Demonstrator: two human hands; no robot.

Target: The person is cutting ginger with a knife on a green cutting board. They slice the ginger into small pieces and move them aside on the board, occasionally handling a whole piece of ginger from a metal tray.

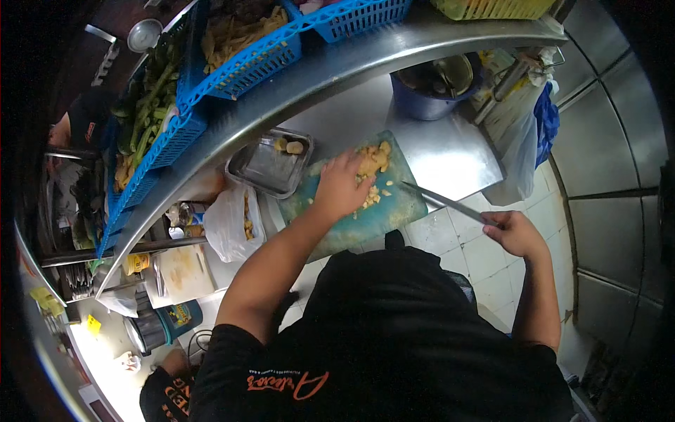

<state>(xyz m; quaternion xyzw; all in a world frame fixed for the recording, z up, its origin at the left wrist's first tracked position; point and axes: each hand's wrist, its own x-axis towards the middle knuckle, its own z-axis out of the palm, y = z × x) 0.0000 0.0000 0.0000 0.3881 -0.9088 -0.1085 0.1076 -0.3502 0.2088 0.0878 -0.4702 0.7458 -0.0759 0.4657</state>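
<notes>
On a worn green cutting board point(404, 204) lies a heap of knobbly, pale yellow-brown pieces that look like ginger point(375, 159), with small chopped bits point(373, 198) nearer to me. My left hand point(341, 186) rests against the heap's left side, palm down, with fingers stretched out and thumb apart. Part of the heap is hidden behind it. Off the board's right edge, my right hand point(518, 233) is closed round the handle of a long kitchen knife point(453, 204). The blade points left, its tip by the board's right part, apart from the pieces.
Left of the board stands a metal tray point(271, 186) with a few pale pieces. A blue bucket point(425, 104) holding metalware is beyond the board. Overhead, a steel shelf point(330, 74) carries blue vegetable baskets point(256, 62). A white plastic bag point(232, 228) sits left; a person's sleeve point(156, 394) shows lower left.
</notes>
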